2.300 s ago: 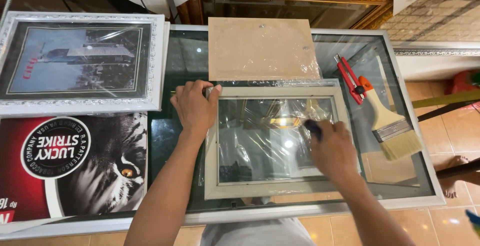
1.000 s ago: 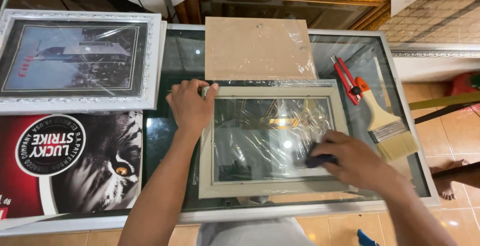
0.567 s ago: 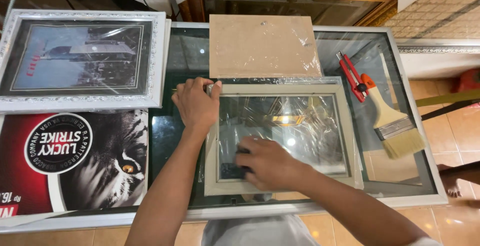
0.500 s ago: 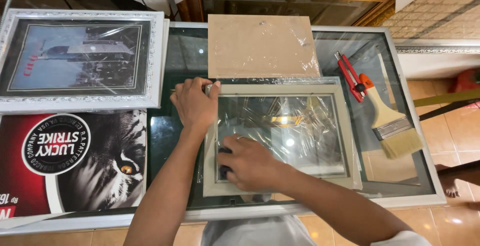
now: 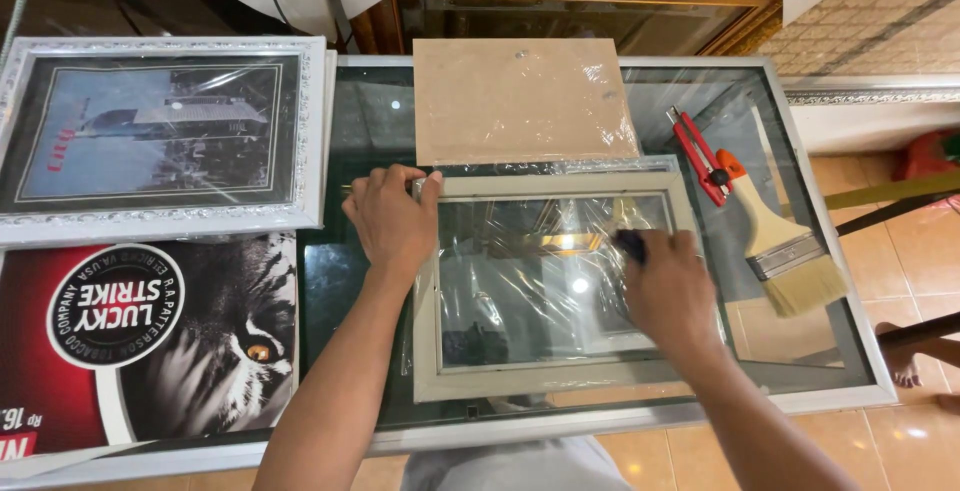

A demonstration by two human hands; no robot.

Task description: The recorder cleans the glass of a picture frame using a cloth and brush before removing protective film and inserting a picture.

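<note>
Head camera looked straight down on a glass-topped desk [image 5: 360, 111] where a cream picture frame [image 5: 556, 383] lay flat, its long axis running left to right, a loose sheet of clear plastic film [image 5: 520, 296] crinkled over its glass. The left hand [image 5: 392, 219] rested on the frame's upper left corner, fingers [image 5: 428, 191] curled over the moulding and pinning it down, holding nothing else. The right hand [image 5: 668, 286] lay palm down on the right part of the pane, fingers closed around a small dark pad [image 5: 630, 244] that poked out at the fingertips; what the pad was made of I could not tell. Most of the pane stretched away to the left of those fingers, toward the other hand, so the right hand was the one placed to cover it and the left the one nearer the corner.

Beyond the frame, touching its far edge, lay a tan backing board [image 5: 520, 99]. To the right, well clear of the frame but within the right arm's side, were a red utility knife [image 5: 698, 146] and, just beside it, a paintbrush [image 5: 778, 241] with a wooden handle and pale bristles. Off to the left sat a finished picture in an ornate white frame [image 5: 160, 129], and nearer the person a red and black tiger poster [image 5: 150, 336]. Nothing stood on the pane itself between the two hands
</note>
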